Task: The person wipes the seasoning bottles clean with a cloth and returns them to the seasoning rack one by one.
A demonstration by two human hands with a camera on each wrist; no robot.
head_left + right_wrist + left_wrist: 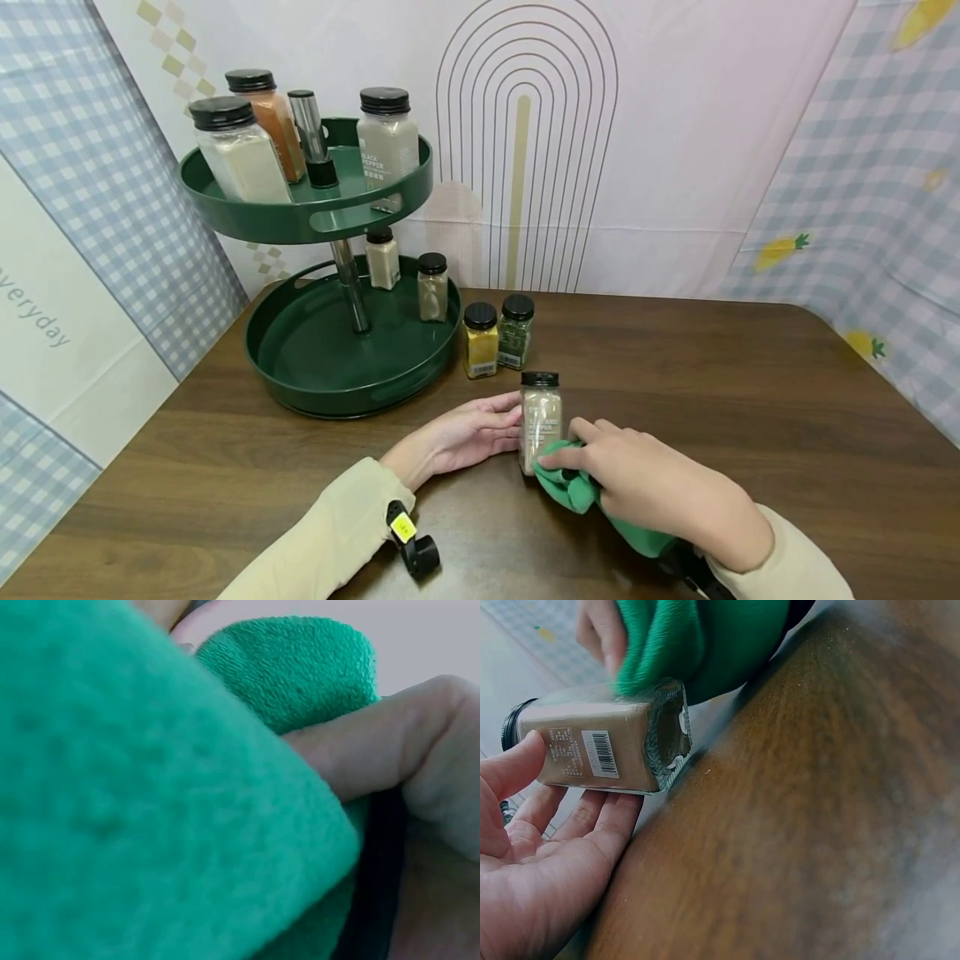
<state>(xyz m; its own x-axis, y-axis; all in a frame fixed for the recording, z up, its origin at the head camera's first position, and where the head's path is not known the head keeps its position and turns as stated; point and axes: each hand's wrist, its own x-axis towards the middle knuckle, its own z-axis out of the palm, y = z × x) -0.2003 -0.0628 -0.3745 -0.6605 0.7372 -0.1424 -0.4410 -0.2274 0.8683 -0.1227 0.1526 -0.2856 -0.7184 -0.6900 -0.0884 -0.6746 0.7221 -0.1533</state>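
Note:
A square glass spice jar (542, 421) with a black lid and beige powder is near upright between my hands in the head view. My left hand (468, 435) holds it from the left; in the left wrist view the thumb lies on the barcode side of the jar (592, 746) and the fingers are around the opposite side. My right hand (645, 479) grips a green cloth (573, 490) and presses it to the jar's lower right. Folds of the cloth (172, 802) fill much of the right wrist view. Whether the jar's base touches the table cannot be told.
A two-tier dark green turntable rack (352, 392) stands at the left, with larger jars and a metal-and-black cylinder above and two small jars below. Beside it on the wooden table (712, 375) are a yellow spice jar (481, 342) and a green herb jar (515, 333).

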